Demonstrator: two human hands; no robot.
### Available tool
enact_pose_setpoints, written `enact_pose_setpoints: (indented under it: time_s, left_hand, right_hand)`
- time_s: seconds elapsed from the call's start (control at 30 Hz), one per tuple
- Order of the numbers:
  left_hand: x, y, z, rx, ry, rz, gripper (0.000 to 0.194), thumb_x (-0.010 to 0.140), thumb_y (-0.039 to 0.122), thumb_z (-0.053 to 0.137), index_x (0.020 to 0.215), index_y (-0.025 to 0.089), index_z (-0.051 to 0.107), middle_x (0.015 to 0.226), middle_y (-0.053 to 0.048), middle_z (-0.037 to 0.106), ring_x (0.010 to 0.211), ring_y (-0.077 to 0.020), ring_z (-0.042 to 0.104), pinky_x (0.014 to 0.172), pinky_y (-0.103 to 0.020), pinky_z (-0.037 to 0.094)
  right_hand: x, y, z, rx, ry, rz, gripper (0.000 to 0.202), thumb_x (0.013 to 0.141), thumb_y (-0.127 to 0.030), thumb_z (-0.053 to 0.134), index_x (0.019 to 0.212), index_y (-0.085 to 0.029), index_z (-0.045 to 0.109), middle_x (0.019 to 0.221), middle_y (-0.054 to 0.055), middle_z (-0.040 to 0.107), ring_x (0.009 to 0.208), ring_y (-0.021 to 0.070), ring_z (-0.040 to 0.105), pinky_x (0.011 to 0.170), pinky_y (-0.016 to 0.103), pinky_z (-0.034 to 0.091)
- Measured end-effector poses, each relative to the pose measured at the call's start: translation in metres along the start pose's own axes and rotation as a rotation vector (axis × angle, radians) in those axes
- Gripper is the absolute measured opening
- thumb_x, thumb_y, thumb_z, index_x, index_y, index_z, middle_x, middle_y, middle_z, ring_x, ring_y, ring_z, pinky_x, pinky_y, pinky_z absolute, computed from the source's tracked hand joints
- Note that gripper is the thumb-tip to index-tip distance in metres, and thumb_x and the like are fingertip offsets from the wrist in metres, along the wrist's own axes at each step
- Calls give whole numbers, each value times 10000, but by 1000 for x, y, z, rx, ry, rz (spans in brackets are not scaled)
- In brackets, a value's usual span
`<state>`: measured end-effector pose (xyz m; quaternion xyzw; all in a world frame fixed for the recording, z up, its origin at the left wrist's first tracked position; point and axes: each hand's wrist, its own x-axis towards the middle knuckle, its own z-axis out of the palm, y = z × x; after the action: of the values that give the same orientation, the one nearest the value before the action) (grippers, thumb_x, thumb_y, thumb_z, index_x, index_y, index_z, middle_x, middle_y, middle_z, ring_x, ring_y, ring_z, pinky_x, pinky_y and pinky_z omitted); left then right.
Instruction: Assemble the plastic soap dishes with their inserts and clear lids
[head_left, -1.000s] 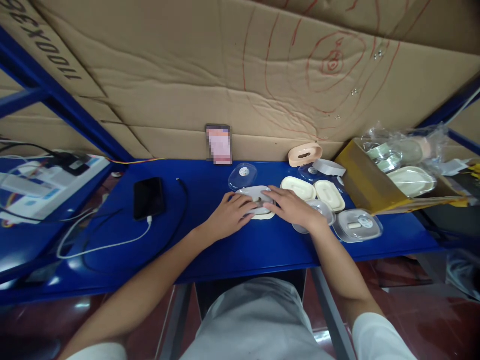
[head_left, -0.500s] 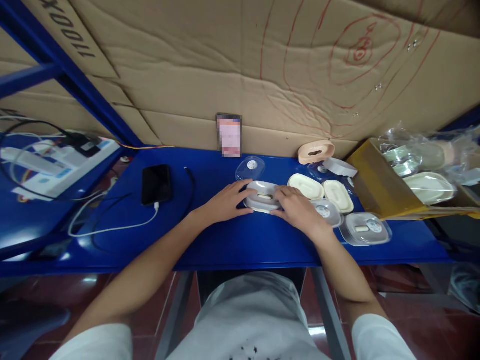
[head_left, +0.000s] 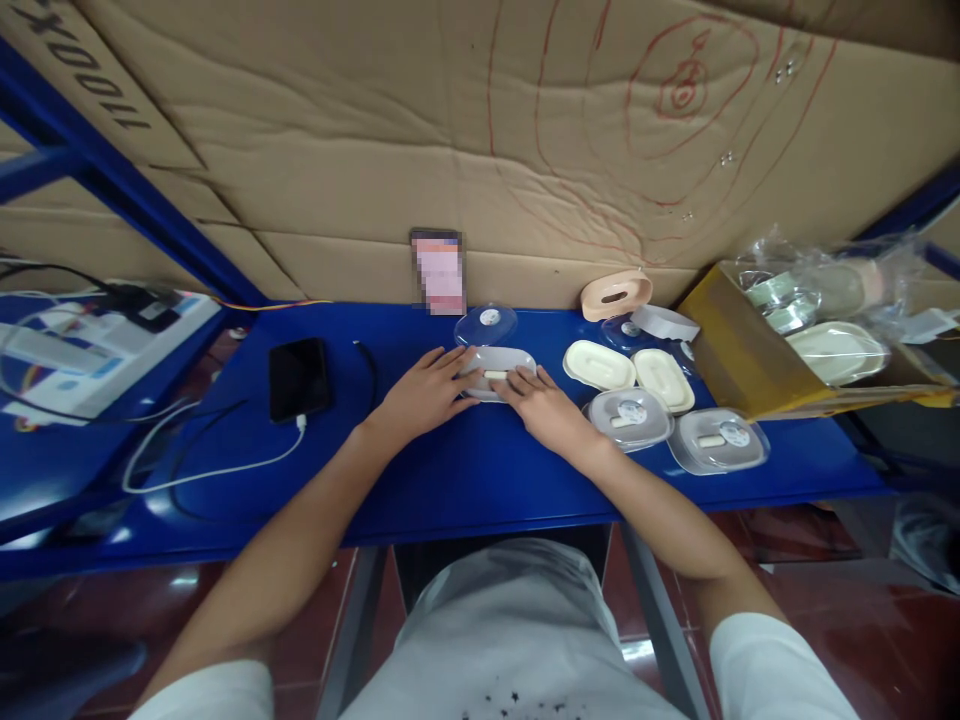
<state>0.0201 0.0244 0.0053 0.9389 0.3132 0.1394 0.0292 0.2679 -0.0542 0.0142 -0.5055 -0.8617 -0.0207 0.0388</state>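
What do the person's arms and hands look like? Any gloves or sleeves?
The left hand and right hand are bare, with no gloves. Both forearms are bare too, with no watch or bracelet visible. The shirt has short, plain white sleeves.

The single view looks from the person's head, forward and down over a tabletop. It sits close above: the wearer's shirt fills the near middle, the tabletop crosses the centre, and a cardboard wall rises at the far side. Its wide field reaches from a power strip at left to an open box at right.
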Motion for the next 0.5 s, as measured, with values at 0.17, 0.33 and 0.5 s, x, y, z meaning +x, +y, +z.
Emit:
enact_pose_setpoints:
  time_s: [0.17,0.33,0.5]
  left_hand:
    - [3,2,-6,-85,86,-66,376,1071,518,581,1116,253,843,1372,-137,750,1289,-357,698,1138,-559,506]
    - [5,7,-7,-144,159,-148,427,1080,540,523,1256,254,788,1313,-120,744,1215,-319,700,1088,-518,526]
    - [17,5,3,-174,168,-225,457,1129,465,427,1478,256,633,1517,-125,630,1401,-291,598,1188,-495,478]
  right_hand:
    - [-2,-1,-10,51,15,-106,383,1141,-292,493,1467,-186,664,1430,180,708,1396,310,620,1200,537,408]
    - [-4,-10,-12,120,113,-179,413,1175,-399,421,1433,-210,682,1345,133,757,1258,259,664,1055,431,411]
    - [-2,-11,-13,105,185,-70,441,1186,-366,368,1411,-174,695,1392,138,752,1211,261,665,1009,423,398]
